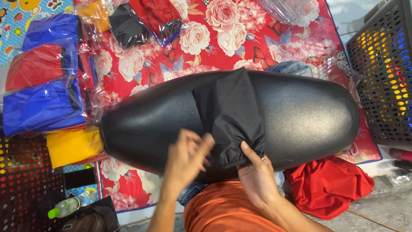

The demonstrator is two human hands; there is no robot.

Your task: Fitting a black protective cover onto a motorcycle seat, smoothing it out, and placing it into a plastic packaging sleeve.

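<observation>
While the black cloth [229, 114] lay folded across the black seat [300, 116], both hands worked at its near edge.

Seen from the head camera, the right hand [257, 178] reached up from below, thumb pressed on the cloth's gathered hem, pinching it against the seat's front edge. The left hand [185, 158] hovered just beside the cloth, fingers loosely curled and apart, gripping nothing. Blue and red packed bundles [40, 77] sat well off to the left on the flowered sheet [223, 34]; a red cloth [328, 184] lay at the lower right.
</observation>
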